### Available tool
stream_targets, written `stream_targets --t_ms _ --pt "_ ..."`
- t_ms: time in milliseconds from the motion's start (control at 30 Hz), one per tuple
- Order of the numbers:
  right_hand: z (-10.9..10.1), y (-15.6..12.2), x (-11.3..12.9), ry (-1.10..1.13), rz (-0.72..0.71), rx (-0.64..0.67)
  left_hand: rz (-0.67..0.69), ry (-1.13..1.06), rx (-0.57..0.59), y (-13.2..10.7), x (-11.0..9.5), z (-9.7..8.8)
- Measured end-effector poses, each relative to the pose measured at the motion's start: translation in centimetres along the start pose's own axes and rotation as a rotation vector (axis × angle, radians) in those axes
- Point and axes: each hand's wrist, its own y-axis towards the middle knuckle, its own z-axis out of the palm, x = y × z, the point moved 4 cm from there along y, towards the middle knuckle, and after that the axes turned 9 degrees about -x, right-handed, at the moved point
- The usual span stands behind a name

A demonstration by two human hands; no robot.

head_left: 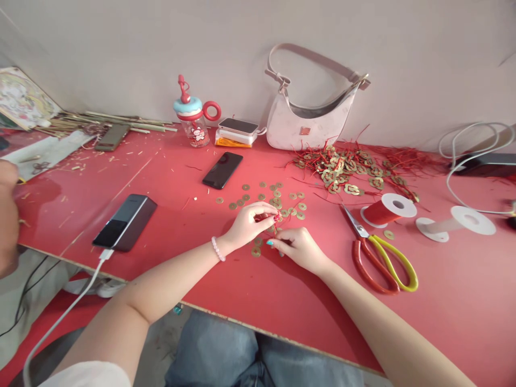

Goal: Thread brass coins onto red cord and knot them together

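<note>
Nearest, blue denim jeans and a pale sleeve are cut off by the lower edge. Above the smooth red table, the left hand, with a bracelet of round pink beads at its wrist, pinches a red cord between thumb and fingertips; the knot there is too small to make out. The right hand is half curled, thumb close to the forefinger, just beside it; I cannot tell whether it grips anything. Both hands partly cover the loose coins, thin brassy discs with central holes, lying beneath and beyond them. At left, another person's arm is cut off by the edge. To the right lie steel-bladed scissors with red and yellow loops, then a white spool wound with red thread and a bare spool. Farther off, a tangled heap of corded coins hides its own lower layers. Behind stand a pale, smooth crescent handbag and a clear cup with a blue, ring-shaped lid, its contents hard to make out
</note>
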Motion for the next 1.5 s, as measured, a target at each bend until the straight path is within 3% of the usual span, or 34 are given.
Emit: stream_targets --t_ms 200,433,1133,1300,1500 --pt "0.1 0.0 0.1 -0.033 -0.041 0.012 0.009 -0.004 0.001 0.0 0.0 0.0" --pt "-0.1 0.0 0.0 -0.025 0.013 -0.02 0.023 0.012 -0.011 0.0 0.0 -0.1" --pt "-1.1 0.2 0.2 -0.002 0.019 -0.218 0.065 0.048 0.0 -0.1 -0.3 0.0" --pt "-1.6 0.1 -0.3 0.1 0.073 -0.356 0.121 0.04 0.025 -0.2 -0.5 0.2" --pt "-1.5 0.0 -0.4 0.235 0.104 -0.399 0.118 0.035 0.021 -0.2 -0.3 0.3"
